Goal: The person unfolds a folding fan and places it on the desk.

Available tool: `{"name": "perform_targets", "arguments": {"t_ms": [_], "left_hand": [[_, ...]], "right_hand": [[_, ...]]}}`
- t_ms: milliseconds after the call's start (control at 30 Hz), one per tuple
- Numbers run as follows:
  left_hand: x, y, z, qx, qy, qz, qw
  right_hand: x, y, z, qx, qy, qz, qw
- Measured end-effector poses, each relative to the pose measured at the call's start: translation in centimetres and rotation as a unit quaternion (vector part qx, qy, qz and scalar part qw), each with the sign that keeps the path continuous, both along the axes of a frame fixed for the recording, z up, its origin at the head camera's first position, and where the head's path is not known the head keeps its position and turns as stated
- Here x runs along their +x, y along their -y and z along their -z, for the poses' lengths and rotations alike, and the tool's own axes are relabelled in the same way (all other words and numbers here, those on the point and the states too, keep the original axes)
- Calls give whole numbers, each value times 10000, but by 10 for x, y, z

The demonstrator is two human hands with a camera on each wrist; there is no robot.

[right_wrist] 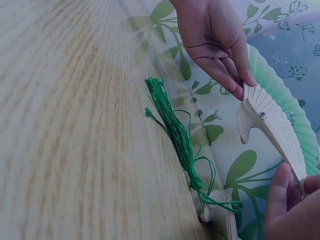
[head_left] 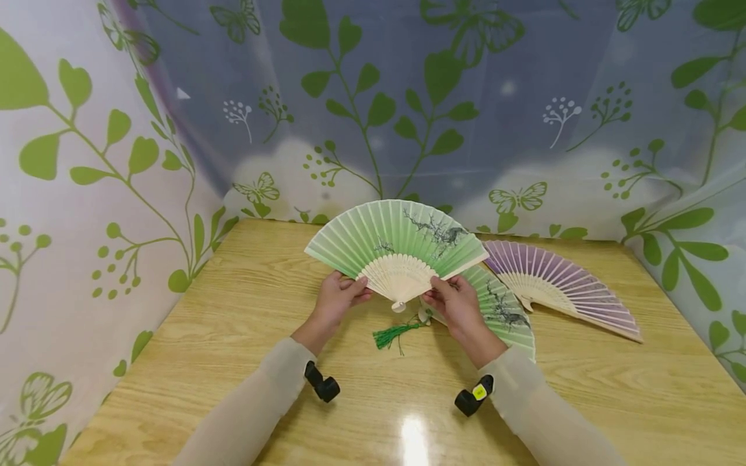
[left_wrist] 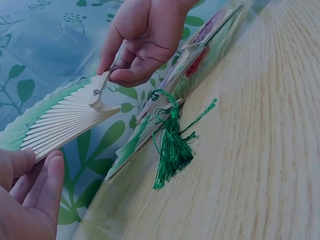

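Both hands hold up a spread green folding fan (head_left: 402, 239) with pale ribs and a dark branch print. My left hand (head_left: 338, 298) pinches its left outer rib between thumb and fingers, and my right hand (head_left: 457, 304) pinches the right one. The fan's pivot end (left_wrist: 97, 95) points down toward me. Below and partly behind it, a second green fan (head_left: 501, 310) lies open on the table, partly hidden by the right hand and forearm. A green tassel (right_wrist: 175, 130) lies on the wood at that second fan's pivot end.
An open purple folding fan (head_left: 565, 285) lies on the wooden table (head_left: 233, 362) to the right, its left edge beside the green fans. Curtains (head_left: 373, 129) printed with leaves and butterflies hang behind the table and along its sides. Black straps with cameras (head_left: 320, 382) circle both wrists.
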State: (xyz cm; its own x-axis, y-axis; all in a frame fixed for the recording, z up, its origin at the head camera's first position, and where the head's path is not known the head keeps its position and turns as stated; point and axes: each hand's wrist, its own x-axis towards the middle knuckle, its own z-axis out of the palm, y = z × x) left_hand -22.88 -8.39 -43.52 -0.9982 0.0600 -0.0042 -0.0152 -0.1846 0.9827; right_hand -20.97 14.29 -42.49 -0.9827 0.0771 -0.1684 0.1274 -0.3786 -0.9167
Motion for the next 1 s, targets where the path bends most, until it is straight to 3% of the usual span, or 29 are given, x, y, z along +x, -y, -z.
{"name": "perform_targets", "arguments": {"t_ms": [700,1000], "left_hand": [[-3,4,2,266,35,-264,9993],[-5,4,3,326,21,-301,9990]], "right_hand": [[0,0,2,94,50,-102,9999],[-1,3,4,-20,62,78,9999]]}}
